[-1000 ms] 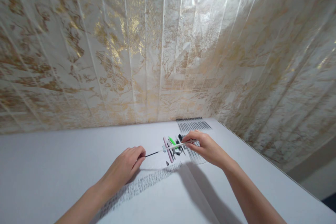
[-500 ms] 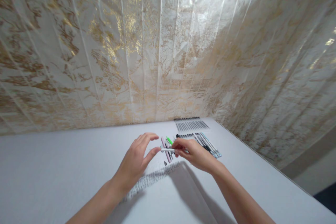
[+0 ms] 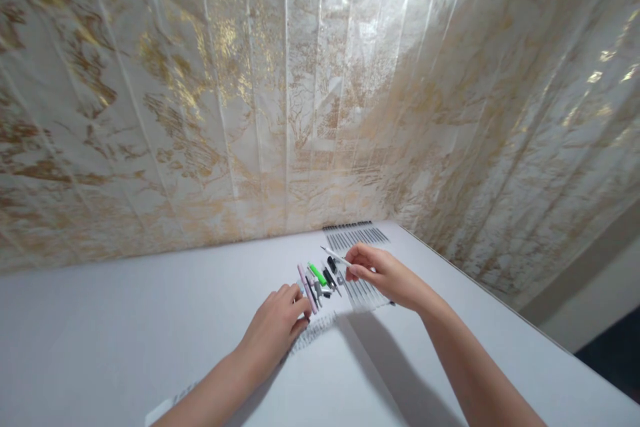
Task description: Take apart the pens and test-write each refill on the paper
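My right hand holds a slim white pen between thumb and fingers, raised above the table with its pointed end to the left. My left hand is low at the table, fingers curled and fingertips pinched at a small dark piece, mostly hidden. Beside those fingertips lies a pink pen. A bright green pen or marker and several black and grey pen parts lie together between my hands.
Along the back is a row of thin dark sticks with black ends. A second row of grey sticks lies partly under my right hand. A strip with dark marks crosses the white table. A gold-patterned wall covering stands behind.
My hands have moved apart. The right hand has lifted the white pen up and away from the left hand, turning its point leftward. My left hand has dropped to the small dark piece.
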A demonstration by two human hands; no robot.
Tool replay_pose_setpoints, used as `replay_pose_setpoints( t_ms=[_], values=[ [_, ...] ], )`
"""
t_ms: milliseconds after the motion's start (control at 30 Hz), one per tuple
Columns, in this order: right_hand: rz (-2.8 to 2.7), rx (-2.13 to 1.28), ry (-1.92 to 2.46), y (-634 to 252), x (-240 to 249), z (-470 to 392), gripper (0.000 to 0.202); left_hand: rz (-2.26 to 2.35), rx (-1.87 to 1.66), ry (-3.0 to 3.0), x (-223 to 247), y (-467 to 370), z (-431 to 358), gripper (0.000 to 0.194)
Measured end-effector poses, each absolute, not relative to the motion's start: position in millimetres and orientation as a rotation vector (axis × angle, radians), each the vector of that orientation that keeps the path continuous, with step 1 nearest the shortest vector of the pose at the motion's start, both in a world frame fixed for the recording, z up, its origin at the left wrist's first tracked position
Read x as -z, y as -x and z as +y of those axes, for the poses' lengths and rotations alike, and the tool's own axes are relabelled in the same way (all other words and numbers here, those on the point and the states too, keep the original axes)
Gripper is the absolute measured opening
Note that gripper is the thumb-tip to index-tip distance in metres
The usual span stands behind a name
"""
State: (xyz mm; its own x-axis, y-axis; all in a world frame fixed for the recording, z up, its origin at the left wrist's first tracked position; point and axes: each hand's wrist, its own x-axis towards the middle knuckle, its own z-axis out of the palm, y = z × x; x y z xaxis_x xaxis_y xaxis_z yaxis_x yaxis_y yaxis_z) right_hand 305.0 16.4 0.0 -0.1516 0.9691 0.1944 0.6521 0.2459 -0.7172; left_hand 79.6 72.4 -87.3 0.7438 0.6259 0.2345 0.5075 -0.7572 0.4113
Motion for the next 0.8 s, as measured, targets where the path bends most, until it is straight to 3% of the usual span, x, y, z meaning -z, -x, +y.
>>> replay_pose_setpoints(
  t_ms=[333, 800],
  values=[
    [-2.005, -0.488, 1.542, -298.5, -0.6, 10.2, 0.005, 0.873, -0.689, -2.197, 84.6, -66.8, 78.0, 0.008],
    [-2.078, -0.336, 1.576, -263.4, 16.4, 17.1, 0.015, 0.976, -0.993, -1.567, 96.9, -36.8, 72.8, 0.018]
  ],
)
